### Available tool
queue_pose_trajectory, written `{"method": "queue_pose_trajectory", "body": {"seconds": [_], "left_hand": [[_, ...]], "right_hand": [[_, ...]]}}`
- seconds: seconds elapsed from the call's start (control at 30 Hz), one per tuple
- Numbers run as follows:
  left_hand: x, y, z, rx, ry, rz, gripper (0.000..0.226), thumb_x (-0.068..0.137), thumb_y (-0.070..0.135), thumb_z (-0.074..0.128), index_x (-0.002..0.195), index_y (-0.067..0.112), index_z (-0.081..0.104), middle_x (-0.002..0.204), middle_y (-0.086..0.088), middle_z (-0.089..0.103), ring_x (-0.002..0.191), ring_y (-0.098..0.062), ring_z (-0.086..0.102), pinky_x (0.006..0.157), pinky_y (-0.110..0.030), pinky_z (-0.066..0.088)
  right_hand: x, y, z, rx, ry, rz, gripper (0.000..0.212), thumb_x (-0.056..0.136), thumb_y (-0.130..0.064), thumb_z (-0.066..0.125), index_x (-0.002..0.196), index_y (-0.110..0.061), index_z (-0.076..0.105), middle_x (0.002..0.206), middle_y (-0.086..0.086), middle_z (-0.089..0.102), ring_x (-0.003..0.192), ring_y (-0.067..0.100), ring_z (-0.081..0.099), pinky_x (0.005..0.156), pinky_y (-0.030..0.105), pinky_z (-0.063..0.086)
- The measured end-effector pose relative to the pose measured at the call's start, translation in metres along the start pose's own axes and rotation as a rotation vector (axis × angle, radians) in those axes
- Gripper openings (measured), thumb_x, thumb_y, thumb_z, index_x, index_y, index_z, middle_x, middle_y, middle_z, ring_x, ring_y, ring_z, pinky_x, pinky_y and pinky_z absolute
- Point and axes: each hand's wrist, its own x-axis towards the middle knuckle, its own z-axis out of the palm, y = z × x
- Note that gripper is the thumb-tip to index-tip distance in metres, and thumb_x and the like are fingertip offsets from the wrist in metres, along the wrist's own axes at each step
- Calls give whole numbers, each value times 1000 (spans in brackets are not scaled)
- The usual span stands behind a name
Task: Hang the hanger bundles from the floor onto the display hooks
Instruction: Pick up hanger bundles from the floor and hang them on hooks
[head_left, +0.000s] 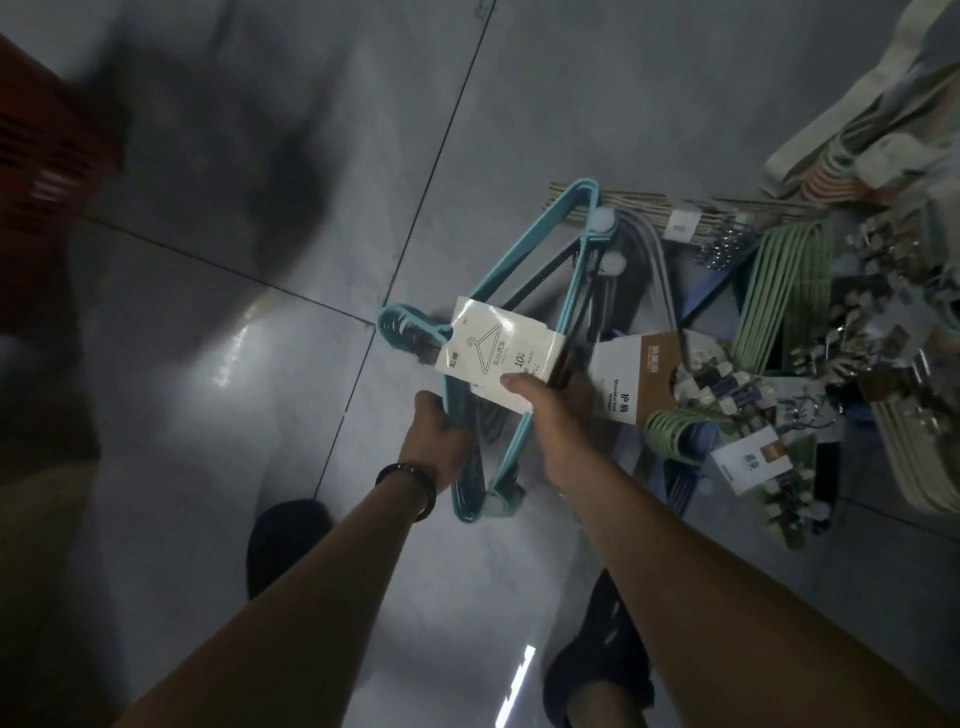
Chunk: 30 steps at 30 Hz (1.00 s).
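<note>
Both hands held one bundle of teal wire hangers (410, 338) above the grey tiled floor (260, 286). The left hand (441, 441) clenched its frame, and the right hand (550, 415) pinched its one white paper label (498, 348). Perhaps six other bundles (779, 291) lay heaped nearby.

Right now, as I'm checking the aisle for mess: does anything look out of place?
Yes. At the right, hanger bundles lie heaped on the floor, overlapping at all angles. The teal bundle is held in the left hand and right hand.
</note>
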Motion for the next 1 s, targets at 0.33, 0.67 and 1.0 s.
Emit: {"method": "queue_pose_trajectory", "body": {"seconds": [0.33,0.67,1.0], "left_hand": [[-116,58,-47,-488,-233,-92,61,67,35,70,127,28,61,123,-8,69,113,-27,65,102,-46,48],[-345,283,-122,50,101,459,53,57,41,71,105,30,51,86,1,71,76,-27,68,70,-48,59],[-656,534,-154,765,299,1116,61,63,72,62,110,40,38,86,10,64,77,-31,68,66,-40,53]], "right_hand": [[-101,-54,-22,291,-226,87,52,66,-34,83,117,-38,75,113,-8,80,103,19,77,80,32,61],[-310,-276,-153,244,-172,-151,70,63,-66,78,123,-30,72,123,5,76,108,28,73,86,47,61],[-569,-565,-422,-897,168,-1004,111,60,-72,86,153,-30,42,156,1,43,146,26,38,120,44,38]]}}
